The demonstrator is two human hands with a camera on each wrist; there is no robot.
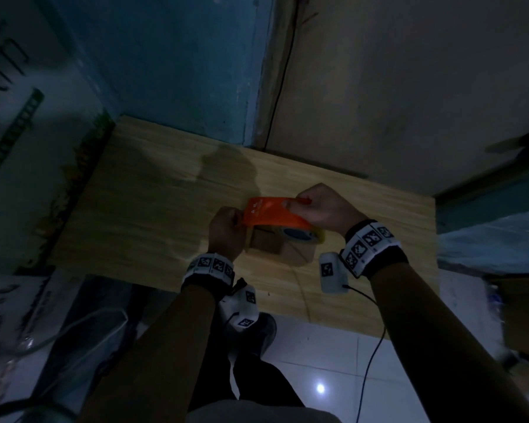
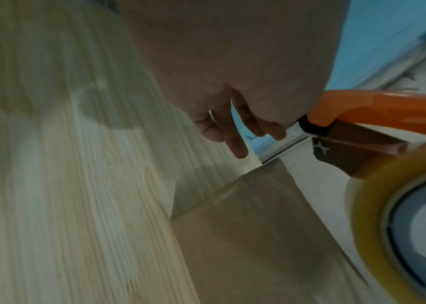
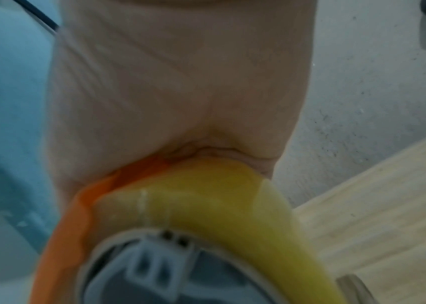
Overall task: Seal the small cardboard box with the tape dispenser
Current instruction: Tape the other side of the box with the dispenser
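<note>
A small cardboard box [image 1: 293, 253] lies on the wooden table [image 1: 153, 215]. Over it is an orange tape dispenser [image 1: 272, 213] with a yellowish tape roll [image 1: 298, 235]. My right hand [image 1: 297, 203] grips the dispenser's top from the right, thumb on its near face. In the right wrist view the palm sits on the roll [image 3: 206, 195] and the orange frame [image 3: 64, 226]. My left hand [image 1: 235, 221] is at the dispenser's left end, beside the box. In the left wrist view its fingers [image 2: 238, 144] hang loosely curled over the table past the box [image 2: 245, 226], holding nothing; the thumb is hidden.
The table stands in a corner between a blue wall [image 1: 180, 71] and a grey wall [image 1: 409, 87], with a black cable [image 1: 280, 87] running down between them. White floor tiles [image 1: 318, 361] lie below the near edge. Cluttered bags sit at left [image 1: 58, 315].
</note>
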